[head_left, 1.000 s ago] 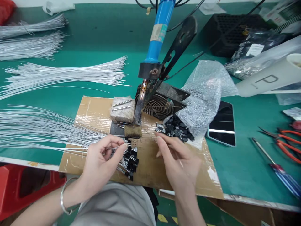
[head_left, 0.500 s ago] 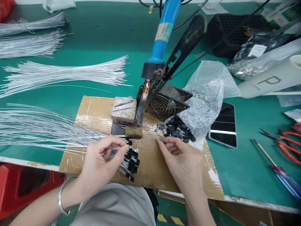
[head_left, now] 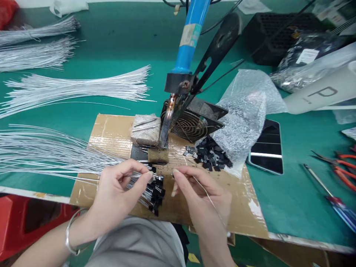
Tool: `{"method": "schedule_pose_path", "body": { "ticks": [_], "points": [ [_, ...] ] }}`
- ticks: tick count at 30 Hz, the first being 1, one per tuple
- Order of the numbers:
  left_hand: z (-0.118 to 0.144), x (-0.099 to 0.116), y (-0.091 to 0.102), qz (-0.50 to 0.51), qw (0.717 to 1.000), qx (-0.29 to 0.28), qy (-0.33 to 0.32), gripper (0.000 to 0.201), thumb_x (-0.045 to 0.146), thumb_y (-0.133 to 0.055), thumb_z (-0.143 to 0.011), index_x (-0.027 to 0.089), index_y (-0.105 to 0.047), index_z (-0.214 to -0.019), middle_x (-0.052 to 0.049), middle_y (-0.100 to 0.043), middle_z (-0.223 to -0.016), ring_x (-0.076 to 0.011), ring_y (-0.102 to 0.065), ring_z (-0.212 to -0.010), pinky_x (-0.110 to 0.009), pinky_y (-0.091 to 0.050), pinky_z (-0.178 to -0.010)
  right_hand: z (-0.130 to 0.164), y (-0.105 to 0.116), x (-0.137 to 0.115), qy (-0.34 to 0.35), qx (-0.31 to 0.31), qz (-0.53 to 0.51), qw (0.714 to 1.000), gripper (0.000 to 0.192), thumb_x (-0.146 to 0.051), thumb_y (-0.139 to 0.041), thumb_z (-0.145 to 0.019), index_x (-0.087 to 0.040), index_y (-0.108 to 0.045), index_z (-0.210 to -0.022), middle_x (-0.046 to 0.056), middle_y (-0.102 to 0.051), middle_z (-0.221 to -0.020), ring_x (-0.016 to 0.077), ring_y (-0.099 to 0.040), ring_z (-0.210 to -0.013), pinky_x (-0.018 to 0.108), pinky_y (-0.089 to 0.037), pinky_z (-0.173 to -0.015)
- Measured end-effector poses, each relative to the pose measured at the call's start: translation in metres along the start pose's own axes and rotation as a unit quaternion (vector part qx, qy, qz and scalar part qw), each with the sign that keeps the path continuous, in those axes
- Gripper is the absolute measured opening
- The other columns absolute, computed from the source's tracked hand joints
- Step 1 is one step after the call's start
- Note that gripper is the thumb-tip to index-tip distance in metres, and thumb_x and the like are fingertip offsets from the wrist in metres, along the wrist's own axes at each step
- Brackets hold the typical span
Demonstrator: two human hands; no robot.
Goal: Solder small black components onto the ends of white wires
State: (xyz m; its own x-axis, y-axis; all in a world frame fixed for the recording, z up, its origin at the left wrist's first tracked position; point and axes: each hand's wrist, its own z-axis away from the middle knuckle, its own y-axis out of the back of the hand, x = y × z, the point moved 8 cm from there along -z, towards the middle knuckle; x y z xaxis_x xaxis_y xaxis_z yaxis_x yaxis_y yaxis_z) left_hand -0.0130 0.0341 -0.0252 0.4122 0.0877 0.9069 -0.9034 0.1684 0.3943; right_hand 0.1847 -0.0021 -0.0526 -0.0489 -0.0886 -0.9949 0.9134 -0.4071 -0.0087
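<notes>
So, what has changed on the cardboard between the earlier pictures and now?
The right hand drew back from the pile of black parts toward the left hand, its fingers now pinched near the wire ends; whether it holds a part cannot be told. A thin wire crosses it. The left hand kept its pinch on the wire bundle. The soldering iron stayed put.

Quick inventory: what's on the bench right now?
wire bundles: several, silver, left on the mat
cardboard sheet: one, brown, front edge
soldering iron: one, blue handle, in a stand at centre
fan: one, black, behind the iron tip
loose components: a pile, black, by the bubble wrap
phone: one, black, right
pliers: red handles, far right
left hand: pinching wired components
right hand: pinching a thin wire
</notes>
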Motion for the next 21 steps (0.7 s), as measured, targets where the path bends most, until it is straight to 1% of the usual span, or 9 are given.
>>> {"method": "schedule_pose_path", "body": {
  "ticks": [2, 4, 7, 10, 12, 14, 18, 21],
  "points": [
    [0.0, -0.001, 0.0, -0.003, 1.0, -0.006, 0.01, 0.016, 0.03, -0.068, -0.089, 0.018, -0.075, -0.08, -0.007, -0.078, -0.08, -0.015, -0.065, -0.063, -0.024, -0.048, -0.054, 0.001, -0.009, 0.0, -0.004, -0.02, -0.024, 1.0, 0.002, -0.023, -0.08, -0.085, -0.023, -0.082, -0.084, -0.002, -0.07, -0.059, 0.0114, -0.065, -0.049, 0.02, -0.057, -0.048],
    [-0.001, 0.0, 0.0, 0.0, 1.0, -0.01, 0.012, 0.016, 0.029, -0.069, -0.089, 0.019, -0.075, -0.08, -0.006, -0.077, -0.079, -0.0147, -0.065, -0.062, -0.024, -0.048, -0.054, 0.003, -0.014, -0.001, -0.003, -0.039, -0.037, 0.999, 0.006, -0.021, -0.078, -0.086, -0.025, -0.083, -0.084, -0.002, -0.07, -0.063, 0.0096, -0.063, -0.049, 0.018, -0.055, -0.048],
    [-0.001, 0.0, 0.0, 0.014, 1.0, -0.012, 0.008, 0.014, 0.028, -0.07, -0.09, 0.019, -0.075, -0.08, -0.005, -0.076, -0.078, -0.0146, -0.065, -0.062, -0.023, -0.049, -0.053, 0.006, -0.02, -0.004, 0.019, -0.07, -0.022, 0.997, 0.011, -0.019, -0.076, -0.089, -0.026, -0.084, -0.087, -0.001, -0.072, -0.07, 0.0083, -0.061, -0.05, 0.017, -0.052, -0.048],
    [0.0, 0.0, 0.0, 0.024, 1.0, -0.008, 0.002, 0.013, 0.027, -0.071, -0.09, 0.019, -0.075, -0.081, -0.004, -0.075, -0.076, -0.0142, -0.064, -0.061, -0.023, -0.049, -0.053, 0.011, -0.02, -0.007, 0.051, -0.07, 0.009, 0.996, 0.016, -0.018, -0.075, -0.091, -0.03, -0.085, -0.092, -0.001, -0.072, -0.076, 0.0084, -0.062, -0.055, 0.018, -0.051, -0.051],
    [-0.001, 0.0, 0.0, 0.024, 1.0, -0.01, 0.002, 0.012, 0.027, -0.071, -0.09, 0.019, -0.075, -0.08, -0.003, -0.074, -0.074, -0.0138, -0.063, -0.06, -0.023, -0.048, -0.052, 0.014, -0.019, -0.007, 0.069, -0.063, 0.024, 0.995, 0.019, -0.018, -0.074, -0.092, -0.033, -0.085, -0.095, -0.002, -0.073, -0.079, 0.0087, -0.064, -0.061, 0.018, -0.052, -0.054],
    [-0.001, 0.002, 0.0, 0.023, 1.0, -0.012, 0.002, 0.012, 0.026, -0.071, -0.089, 0.019, -0.075, -0.08, -0.003, -0.074, -0.074, -0.0136, -0.063, -0.059, -0.022, -0.048, -0.051, 0.015, -0.02, -0.008, 0.088, -0.068, 0.035, 0.993, 0.021, -0.016, -0.074, -0.093, -0.034, -0.085, -0.097, -0.003, -0.075, -0.081, 0.0087, -0.066, -0.066, 0.016, -0.053, -0.057],
    [-0.003, 0.005, 0.0, 0.021, 1.0, -0.014, 0.003, 0.012, 0.025, -0.072, -0.088, 0.019, -0.075, -0.078, -0.003, -0.074, -0.073, -0.0135, -0.063, -0.058, -0.022, -0.047, -0.051, 0.017, -0.022, -0.015, 0.142, -0.087, 0.06, 0.984, 0.023, -0.011, -0.073, -0.093, -0.03, -0.083, -0.099, -0.004, -0.077, -0.086, 0.0079, -0.071, -0.073, 0.014, -0.056, -0.063],
    [-0.004, 0.005, 0.0, 0.021, 1.0, -0.014, 0.005, 0.011, 0.025, -0.072, -0.087, 0.019, -0.075, -0.078, -0.003, -0.074, -0.073, -0.0137, -0.063, -0.058, -0.022, -0.048, -0.051, 0.019, -0.022, -0.023, 0.19, -0.082, 0.072, 0.976, 0.026, -0.006, -0.072, -0.092, -0.028, -0.081, -0.102, -0.004, -0.078, -0.089, 0.0077, -0.072, -0.077, 0.015, -0.059, -0.071]
  ]
}}
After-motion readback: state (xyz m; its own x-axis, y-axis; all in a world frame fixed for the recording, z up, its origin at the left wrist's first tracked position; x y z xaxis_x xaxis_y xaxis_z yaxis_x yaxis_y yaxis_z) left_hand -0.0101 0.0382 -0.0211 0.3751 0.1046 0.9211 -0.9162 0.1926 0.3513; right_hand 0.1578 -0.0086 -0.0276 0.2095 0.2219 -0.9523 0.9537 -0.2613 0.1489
